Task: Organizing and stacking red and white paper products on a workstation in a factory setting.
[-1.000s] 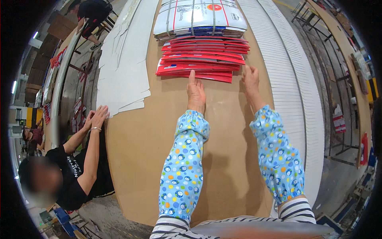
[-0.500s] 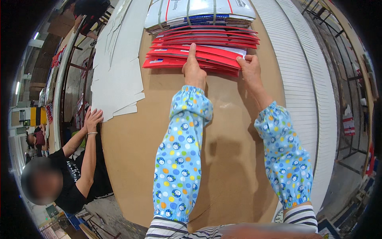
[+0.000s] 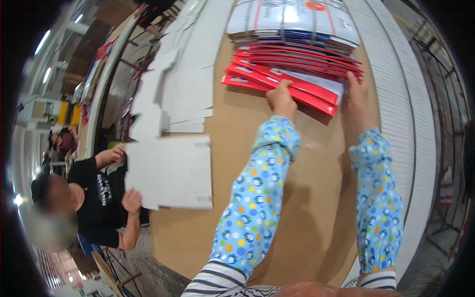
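Note:
A fanned stack of thin red cardboard sleeves (image 3: 316, 95) lies at the far end of the brown table. My left hand (image 3: 283, 100) grips the near edge of the front sleeves, thumb on top and the other fingers mostly hidden underneath. The front ones sit skewed, their right end pulled toward me, and a pale surface shows behind them. My right hand (image 3: 357, 98) is at the right end of the stack, fingertips against the edges of the rear sleeves. It is slightly blurred, and I cannot see whether it grips any. Patterned blue sleeve covers wrap both forearms.
Behind the red stack lies a strapped bundle of white printed sleeves (image 3: 292, 20). White cardboard sheets (image 3: 190, 89) overlap on the left, and pale layered sheets (image 3: 403, 109) line the right. At the left edge, a co-worker (image 3: 106, 198) has both hands at a white sheet (image 3: 173, 171).
The scene has shifted right in view. The front red sleeves have swung out toward me at their right end. My right hand has left their corner for the rear sleeves. The co-worker's white sheet has come nearer.

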Motion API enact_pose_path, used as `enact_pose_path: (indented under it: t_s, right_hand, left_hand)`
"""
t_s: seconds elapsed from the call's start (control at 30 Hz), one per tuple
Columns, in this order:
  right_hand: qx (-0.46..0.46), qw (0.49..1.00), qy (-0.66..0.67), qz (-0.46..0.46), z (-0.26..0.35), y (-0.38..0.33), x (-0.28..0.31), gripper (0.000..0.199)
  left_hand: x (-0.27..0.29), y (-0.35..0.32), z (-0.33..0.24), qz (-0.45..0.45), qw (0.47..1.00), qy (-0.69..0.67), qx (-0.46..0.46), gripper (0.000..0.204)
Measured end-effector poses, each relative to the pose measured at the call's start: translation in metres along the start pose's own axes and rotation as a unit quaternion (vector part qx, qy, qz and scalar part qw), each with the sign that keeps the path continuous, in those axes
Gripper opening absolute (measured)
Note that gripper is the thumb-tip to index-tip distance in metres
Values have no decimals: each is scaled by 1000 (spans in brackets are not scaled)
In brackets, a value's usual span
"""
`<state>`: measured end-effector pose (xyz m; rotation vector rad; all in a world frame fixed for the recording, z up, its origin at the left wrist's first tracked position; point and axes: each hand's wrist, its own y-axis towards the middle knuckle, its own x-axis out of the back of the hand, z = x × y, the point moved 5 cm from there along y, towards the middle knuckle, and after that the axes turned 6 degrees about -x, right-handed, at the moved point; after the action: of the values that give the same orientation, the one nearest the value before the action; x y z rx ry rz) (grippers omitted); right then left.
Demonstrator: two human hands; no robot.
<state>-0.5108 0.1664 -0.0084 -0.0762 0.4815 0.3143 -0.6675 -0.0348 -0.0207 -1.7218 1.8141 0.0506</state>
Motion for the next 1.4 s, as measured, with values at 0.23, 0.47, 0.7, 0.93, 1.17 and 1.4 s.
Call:
enact_pose_path:
  t_s: [0.23, 0.47, 0.7, 0.93, 1.17, 1.4]
  right_hand:
    - [-150, 987, -29, 50, -4, 2, 2, 25]
    - [-231, 968, -94, 13, -14, 25, 31, 32]
    - [64, 874, -431, 214, -23, -67, -35, 49]
    - [173, 640, -581, 471, -32, -200, -94, 92]
    - [-133, 662, -509, 533, -10, -245, -101, 121]
    - [324, 745, -422, 402, 95, -324, -119, 112]
  left_hand:
    - [42, -23, 8, -36, 999, 18, -31, 25]
    - [104, -91, 10, 4, 999, -41, 30, 36]
    - [171, -129, -15, 59, 997, -24, 48, 56]
    - [237, -198, -51, 85, 985, 97, 118, 67]
    - [257, -211, -82, 203, 969, 118, 75, 82]
    - [272, -202, -100, 280, 945, 171, 8, 83]
